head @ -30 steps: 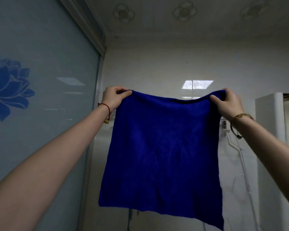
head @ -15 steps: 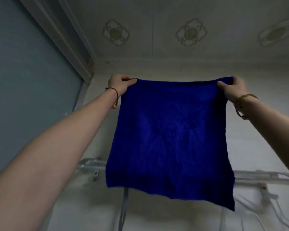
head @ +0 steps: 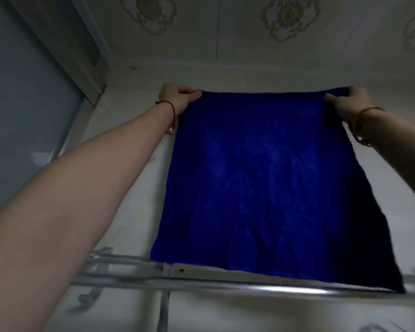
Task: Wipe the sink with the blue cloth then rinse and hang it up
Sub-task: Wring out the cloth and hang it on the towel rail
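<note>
Closest to you, at the bottom of the view, a metal drying rack (head: 225, 285) runs from side to side, its shiny front rail catching a streak of light and a thinner bar dropping down from it near the middle. Your left forearm (head: 70, 212) crosses over the rack's left end, reaching up and away from you; your right forearm (head: 398, 140) comes in from the right edge.

Above the rail hangs the blue cloth (head: 268, 183), spread flat and wide open between your hands. Its lower edge lies just over the rack's rear bar, and its lower right corner drops to the front rail; whether it touches either one cannot be told.

Further up, your left hand (head: 177, 98) pinches the cloth's top left corner, thumb laid along the upper hem, with a red string bracelet (head: 171, 111) on that wrist. Your right hand (head: 347, 100) grips the top right corner with curled fingers, and a gold bangle (head: 362, 125) sits on that wrist. The top hem is pulled straight between the two.

Beyond the cloth stands a pale wall (head: 134, 116), with a frosted glass panel (head: 22, 104) in a grey frame at the left. Farthest off, the ceiling (head: 213, 32) shows moulded floral medallions.
</note>
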The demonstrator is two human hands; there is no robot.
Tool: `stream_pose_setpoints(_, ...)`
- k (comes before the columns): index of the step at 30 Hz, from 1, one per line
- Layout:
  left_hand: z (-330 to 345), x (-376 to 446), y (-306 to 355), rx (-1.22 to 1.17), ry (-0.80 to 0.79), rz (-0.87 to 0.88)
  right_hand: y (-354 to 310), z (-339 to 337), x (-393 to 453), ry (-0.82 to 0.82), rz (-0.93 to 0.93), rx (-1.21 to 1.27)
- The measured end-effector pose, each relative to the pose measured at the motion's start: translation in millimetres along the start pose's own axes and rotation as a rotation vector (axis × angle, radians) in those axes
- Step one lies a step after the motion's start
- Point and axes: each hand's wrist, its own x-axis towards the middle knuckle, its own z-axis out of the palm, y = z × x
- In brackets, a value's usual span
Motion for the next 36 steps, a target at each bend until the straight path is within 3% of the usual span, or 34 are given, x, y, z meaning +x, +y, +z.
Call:
stream_pose_setpoints(9,-6.8,-27.3,-9.7,0.034,-0.016,-0.044,20.4,0.8,-18.8,-0.02,0.035,0.001)
stream_pose_setpoints(26,-27.1,-104.2,55.4,-0.058,0.078,-0.082,-4.5,-54.7,-76.1,-0.031,0.067,0.096)
stream_pose_setpoints(36,-32.9,-167.7,75.9,0.045,0.078,-0.119,-9.1,-95.4,-126.3,-0.098,0.104,0.167)
